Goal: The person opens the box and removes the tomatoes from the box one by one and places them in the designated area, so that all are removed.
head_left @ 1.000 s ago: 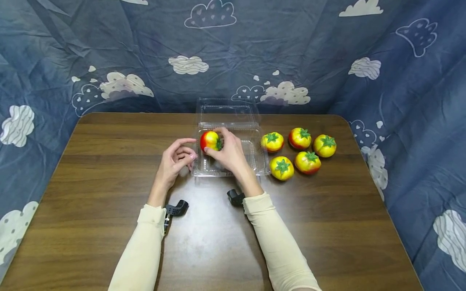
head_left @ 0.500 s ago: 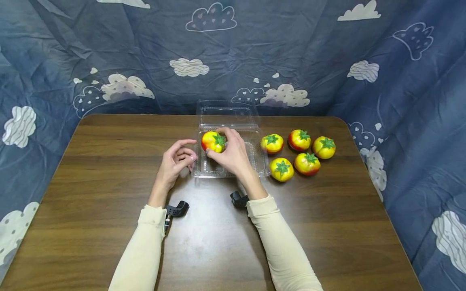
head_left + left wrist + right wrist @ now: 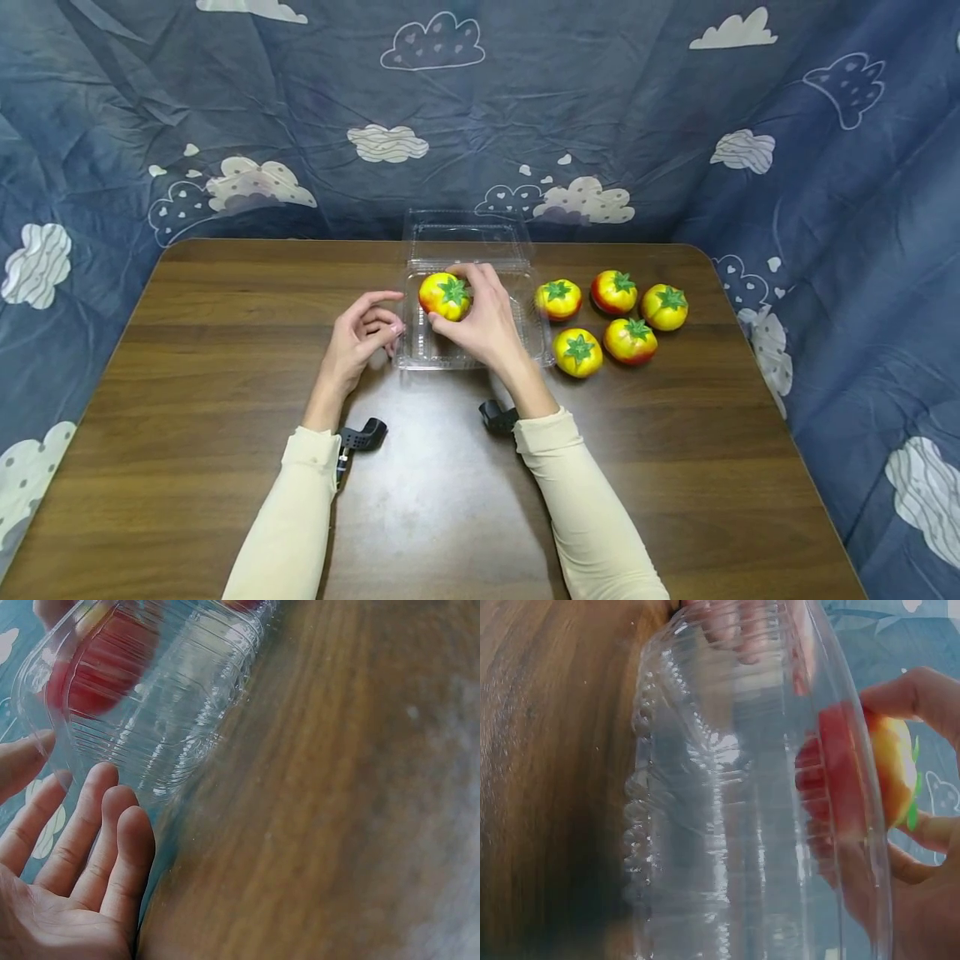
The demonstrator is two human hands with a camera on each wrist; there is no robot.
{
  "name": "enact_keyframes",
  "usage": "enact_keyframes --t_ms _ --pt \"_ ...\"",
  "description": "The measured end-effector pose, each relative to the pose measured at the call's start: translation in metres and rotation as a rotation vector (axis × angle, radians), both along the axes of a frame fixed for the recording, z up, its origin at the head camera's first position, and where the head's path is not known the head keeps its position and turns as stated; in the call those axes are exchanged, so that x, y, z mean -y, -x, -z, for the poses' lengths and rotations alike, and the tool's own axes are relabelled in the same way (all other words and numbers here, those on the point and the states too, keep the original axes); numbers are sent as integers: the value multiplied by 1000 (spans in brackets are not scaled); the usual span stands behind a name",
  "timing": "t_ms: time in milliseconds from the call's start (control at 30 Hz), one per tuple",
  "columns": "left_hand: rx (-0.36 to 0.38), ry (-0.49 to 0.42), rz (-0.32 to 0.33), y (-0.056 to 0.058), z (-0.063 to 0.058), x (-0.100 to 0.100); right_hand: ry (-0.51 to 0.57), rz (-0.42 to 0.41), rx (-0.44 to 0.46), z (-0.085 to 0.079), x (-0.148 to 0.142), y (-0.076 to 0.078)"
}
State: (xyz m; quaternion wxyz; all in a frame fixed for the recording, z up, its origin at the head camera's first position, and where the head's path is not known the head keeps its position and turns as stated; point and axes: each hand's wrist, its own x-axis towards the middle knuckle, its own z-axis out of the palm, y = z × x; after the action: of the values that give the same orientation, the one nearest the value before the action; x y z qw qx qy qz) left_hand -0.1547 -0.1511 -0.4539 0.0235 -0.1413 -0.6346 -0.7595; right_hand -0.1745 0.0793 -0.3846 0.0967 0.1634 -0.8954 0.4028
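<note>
A clear plastic clamshell container [image 3: 510, 354] stands on the table, its lid [image 3: 468, 237] raised at the back. My right hand [image 3: 483, 321] grips a red-and-yellow tomato [image 3: 442, 296] between thumb and fingers, over the left half of the tray. The green leafy top of this tomato [image 3: 896, 769] faces my palm in the right wrist view, and its red side shows through the clear wall. At the container's left edge is my left hand [image 3: 366, 329]. Its fingers [image 3: 96, 795] are extended, with thumb and index tips right at the rim.
Right of the container sit several more tomatoes [image 3: 630, 342] with green tops, the nearest one [image 3: 558, 300] close beside its wall. The wooden table [image 3: 225, 375] ends at a blue cloud-patterned curtain [image 3: 315, 100] behind. A black wrist camera [image 3: 363, 435] hangs at each wrist.
The right hand has turned the tomato so its green top faces more upward, and shifted it slightly right. The left hand stays at the container's edge.
</note>
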Motion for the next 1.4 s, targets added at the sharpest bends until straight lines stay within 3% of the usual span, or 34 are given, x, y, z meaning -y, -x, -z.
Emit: enact_keyframes --t_ms 467,767,1133,1400 --pt "-4 0 -3 1 -2 7 11 -4 -63 -16 -21 -13" --pt "-11 -3 -3 -2 1 1 -13 -19 -31 -18 -38 -26" --pt "-35 -2 1 0 0 0 10 47 -70 -21 -71 -26" --pt "-12 0 1 -1 1 -1 -7 165 -83 -18 -111 -30"
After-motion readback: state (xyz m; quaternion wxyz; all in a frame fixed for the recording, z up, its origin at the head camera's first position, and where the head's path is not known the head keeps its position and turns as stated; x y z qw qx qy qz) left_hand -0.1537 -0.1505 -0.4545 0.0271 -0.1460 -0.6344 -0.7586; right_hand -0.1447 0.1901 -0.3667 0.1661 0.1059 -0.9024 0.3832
